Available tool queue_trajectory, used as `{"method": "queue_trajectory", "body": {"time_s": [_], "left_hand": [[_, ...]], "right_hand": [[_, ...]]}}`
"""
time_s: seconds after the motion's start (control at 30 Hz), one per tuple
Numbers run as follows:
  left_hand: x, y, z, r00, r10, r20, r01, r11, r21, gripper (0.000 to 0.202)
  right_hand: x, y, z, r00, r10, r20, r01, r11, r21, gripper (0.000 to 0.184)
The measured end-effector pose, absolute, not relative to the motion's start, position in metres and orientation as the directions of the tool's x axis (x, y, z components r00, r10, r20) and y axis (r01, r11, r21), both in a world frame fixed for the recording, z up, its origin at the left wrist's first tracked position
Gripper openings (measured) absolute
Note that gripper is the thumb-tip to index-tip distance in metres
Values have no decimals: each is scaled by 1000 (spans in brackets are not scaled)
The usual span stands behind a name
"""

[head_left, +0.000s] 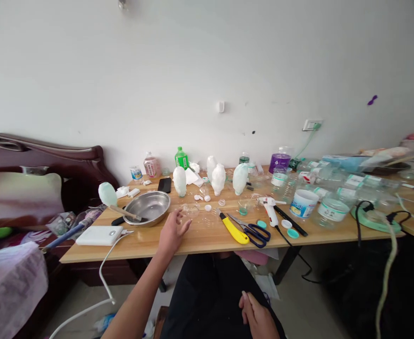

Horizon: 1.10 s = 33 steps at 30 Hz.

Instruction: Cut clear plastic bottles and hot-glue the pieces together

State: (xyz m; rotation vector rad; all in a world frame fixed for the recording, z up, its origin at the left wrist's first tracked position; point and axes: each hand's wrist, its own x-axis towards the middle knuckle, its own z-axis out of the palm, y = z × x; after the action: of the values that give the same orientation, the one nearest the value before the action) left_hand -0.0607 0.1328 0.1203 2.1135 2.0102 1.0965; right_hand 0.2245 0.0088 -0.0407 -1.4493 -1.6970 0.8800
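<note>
- Wooden table [200,238] against a white wall.
- Left hand [171,233] just right of steel bowl [147,207], fingers loosely spread toward clear plastic piece [192,210]; contact unclear.
- Right hand [258,315] well below bowl, fingers together, empty.

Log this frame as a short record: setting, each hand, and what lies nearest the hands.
setting: wooden table against a white wall
left hand: open, empty, fingers by a clear plastic piece
right hand: open, empty, on the lap
near left hand: steel bowl, white power bank
further right: yellow utility knife, blue scissors, glue gun
</note>
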Motion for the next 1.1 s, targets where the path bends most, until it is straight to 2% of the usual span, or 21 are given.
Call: {"method": "queue_trajectory", "body": {"time_s": [0.07, 0.17, 0.27, 0.37, 0.43, 0.5, 0.57, 0.73, 0.9, 1.1], "left_hand": [[-63, 132, 125, -65, 894, 444, 864, -172, 472, 45], [-67, 131, 133, 23, 917, 398, 864, -218, 453, 44], [-72, 132, 136, 158, 923, 352, 854, -306, 421, 56], [-76, 135, 136, 280, 909, 309, 832, -390, 394, 69], [-77, 135, 133, 312, 905, 288, 826, -408, 388, 72], [-75, 133, 129, 300, 912, 281, 833, -394, 388, 73], [-72, 130, 124, 255, 923, 287, 850, -356, 389, 73], [-67, 124, 111, 109, 935, 336, 877, -250, 411, 79], [-71, 126, 107, 101, 932, 348, 847, -264, 462, 62], [-75, 128, 116, 75, 944, 320, 770, -259, 584, 58]], "right_hand": [[218, 13, -37, -143, 984, 111, 502, 168, -848, 33], [202, 10, -4, -208, 949, 237, 483, 310, -819, 17], [185, 12, 54, -168, 915, 367, 494, 400, -772, 24], [180, 42, 120, -82, 873, 481, 594, 430, -679, 25], [179, 77, 155, -91, 877, 472, 707, 391, -589, 24], [177, 116, 174, -134, 890, 435, 731, 385, -563, 24], [172, 148, 178, -180, 903, 391, 744, 385, -547, 28], [160, 190, 161, -318, 906, 280, 730, 423, -537, 65], [166, 195, 158, -372, 896, 242, 686, 441, -578, 49], [171, 162, 161, -402, 872, 278, 571, 476, -669, 58]]}}
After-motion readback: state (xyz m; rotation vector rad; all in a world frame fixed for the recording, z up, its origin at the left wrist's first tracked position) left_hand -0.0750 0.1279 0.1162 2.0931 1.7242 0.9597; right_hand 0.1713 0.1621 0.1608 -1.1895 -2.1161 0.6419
